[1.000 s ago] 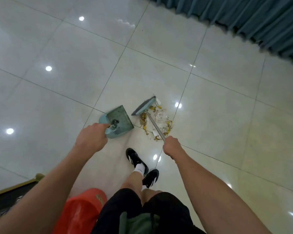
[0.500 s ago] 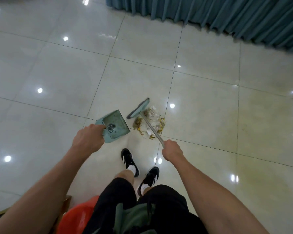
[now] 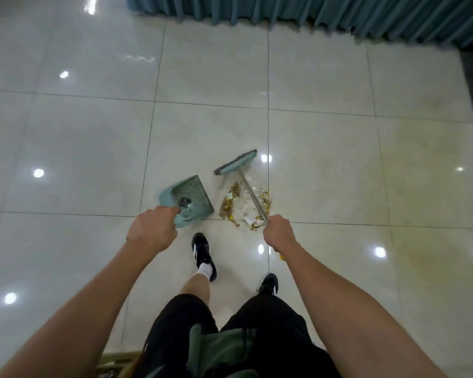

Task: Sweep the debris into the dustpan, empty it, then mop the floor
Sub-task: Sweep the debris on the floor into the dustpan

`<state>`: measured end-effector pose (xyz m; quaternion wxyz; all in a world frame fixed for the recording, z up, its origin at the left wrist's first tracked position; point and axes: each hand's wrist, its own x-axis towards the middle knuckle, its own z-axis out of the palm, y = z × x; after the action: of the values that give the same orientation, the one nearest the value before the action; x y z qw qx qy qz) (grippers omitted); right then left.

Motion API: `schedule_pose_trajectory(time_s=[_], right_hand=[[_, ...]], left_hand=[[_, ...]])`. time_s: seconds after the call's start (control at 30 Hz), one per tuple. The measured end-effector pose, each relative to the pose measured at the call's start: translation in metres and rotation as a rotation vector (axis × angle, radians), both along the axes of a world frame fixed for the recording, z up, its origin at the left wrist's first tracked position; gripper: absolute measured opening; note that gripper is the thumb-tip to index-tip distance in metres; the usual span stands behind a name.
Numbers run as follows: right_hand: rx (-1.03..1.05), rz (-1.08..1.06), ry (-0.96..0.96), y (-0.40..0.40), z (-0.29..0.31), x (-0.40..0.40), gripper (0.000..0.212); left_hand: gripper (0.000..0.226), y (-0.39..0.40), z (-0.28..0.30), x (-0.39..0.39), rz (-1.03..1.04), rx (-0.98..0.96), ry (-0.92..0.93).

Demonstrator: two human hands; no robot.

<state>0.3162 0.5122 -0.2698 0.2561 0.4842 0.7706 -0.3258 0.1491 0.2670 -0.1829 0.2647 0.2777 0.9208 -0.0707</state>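
Head camera looking straight down, and I'm reading what I can from here. Plenty is cut off: both forearms run out of the bottom corners, the curtain [image 3: 339, 15] is clipped by the top edge, and at the bottom left I can just catch a sliver of something brownish that I can't identify. The left hand [image 3: 150, 231] is clenched around the rear of the dustpan [image 3: 187, 199]; its fingers are tucked under out of my sight, and the handle itself is hidden by the fist, so I can only see the pan. The right hand [image 3: 279, 236] is wrapped around the metal shaft of the broom [image 3: 236, 162], and the part of the shaft below the fist is hidden. The dustpan's open mouth points away from me and slightly right, its long axis running from the fist up toward the curtain, and it sits just left of the debris [image 3: 243, 205], apart from it. The broom's shaft slants from the right fist up and to the left across the pile, and the head lies crosswise on the far side of the pile, tilted up at its right end. The debris is a loose heap of yellow-brown bits and white scraps on the tile floor [image 3: 339, 165], straddling a grout line; the pieces are too small to count. Count so far: one dustpan, one broom, one pile, two hands, two black shoes [image 3: 202, 253].
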Motion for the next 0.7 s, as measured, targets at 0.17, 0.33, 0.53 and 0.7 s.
schedule_pose_trajectory(time_s=[0.17, 0.33, 0.53, 0.7], right_hand=[[-0.025, -0.164, -0.065, -0.015, -0.001, -0.027, 0.030], [-0.057, -0.290, -0.104, -0.038, 0.000, -0.025, 0.028], [-0.100, -0.366, -0.087, -0.064, 0.005, 0.002, 0.026], [-0.111, -0.465, 0.022, -0.080, 0.008, 0.032, 0.025]], left_hand=[[0.041, 0.013, 0.000, -0.060, -0.159, -0.027, -0.033], [0.038, 0.033, 0.003, -0.088, -0.287, -0.045, -0.049], [0.043, 0.047, 0.010, -0.089, -0.412, -0.064, -0.029], [0.045, 0.044, 0.014, -0.076, -0.489, -0.061, -0.009]])
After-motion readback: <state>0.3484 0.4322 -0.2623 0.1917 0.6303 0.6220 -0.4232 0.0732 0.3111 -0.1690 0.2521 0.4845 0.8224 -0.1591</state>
